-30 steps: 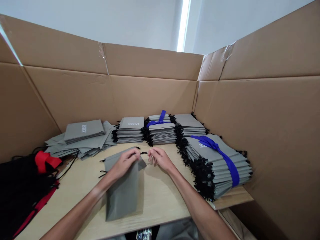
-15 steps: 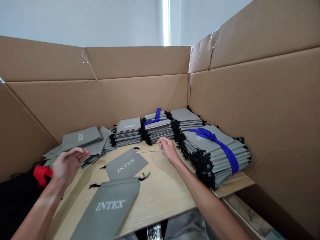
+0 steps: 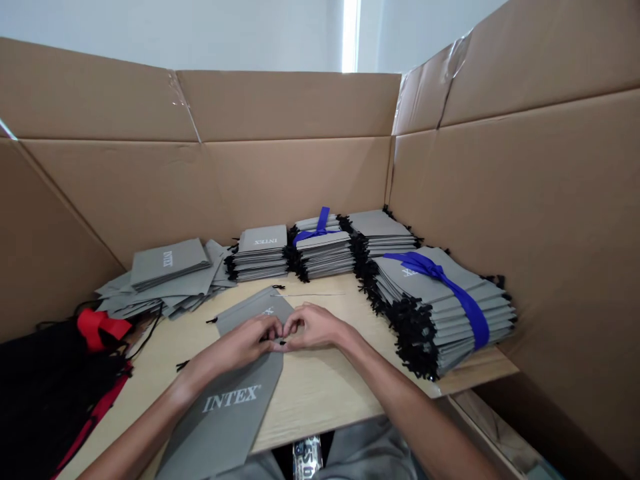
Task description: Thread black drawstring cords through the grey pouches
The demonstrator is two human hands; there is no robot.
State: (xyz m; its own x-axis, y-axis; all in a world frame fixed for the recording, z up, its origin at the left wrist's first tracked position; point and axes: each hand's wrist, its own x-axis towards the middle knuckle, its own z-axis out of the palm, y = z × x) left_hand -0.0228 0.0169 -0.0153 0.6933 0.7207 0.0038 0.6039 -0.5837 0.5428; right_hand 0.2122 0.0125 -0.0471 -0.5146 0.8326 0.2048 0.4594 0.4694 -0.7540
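Both hands, left hand point(image 3: 250, 341) and right hand point(image 3: 311, 328), pinch what looks like the drawstring at the gray pouch point(image 3: 227, 407) mouth; a hard tug could slide the pouch off the counter point(image 3: 320, 387).

The left hand point(image 3: 250, 343) and right hand point(image 3: 313, 327) cover the top edge of the near grey INTEX pouch point(image 3: 225, 413), whose lower end the bottom edge cuts off. They also hide the logo of the pouch behind point(image 3: 250, 310). What the fingers pinch is too small to tell.
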